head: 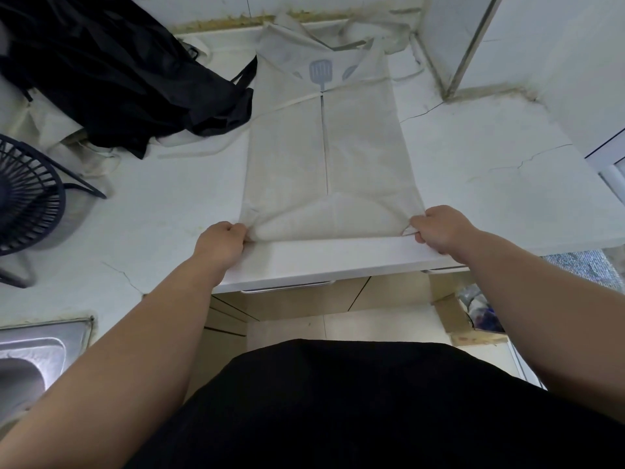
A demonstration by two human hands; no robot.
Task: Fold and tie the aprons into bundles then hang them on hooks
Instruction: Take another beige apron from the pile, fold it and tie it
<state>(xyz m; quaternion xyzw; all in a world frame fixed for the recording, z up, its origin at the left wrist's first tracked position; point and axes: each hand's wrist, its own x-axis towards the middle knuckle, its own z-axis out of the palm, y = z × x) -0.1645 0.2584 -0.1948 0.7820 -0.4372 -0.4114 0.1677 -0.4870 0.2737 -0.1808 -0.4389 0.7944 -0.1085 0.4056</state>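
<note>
While arms reach forward, left hand [221, 245], right hand [439, 228] pinch cream apron [324, 157] corners.

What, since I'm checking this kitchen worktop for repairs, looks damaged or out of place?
The white stone countertop is cracked: thin lines run across its right side. A black cloth apron lies in a crumpled heap beside the flat cream apron.

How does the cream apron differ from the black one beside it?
The cream apron lies flat in a long folded strip; the black apron is a crumpled heap. The left hand and right hand grip the cream apron's near corners; no hand touches the black apron. Both lie on the counter.
</note>
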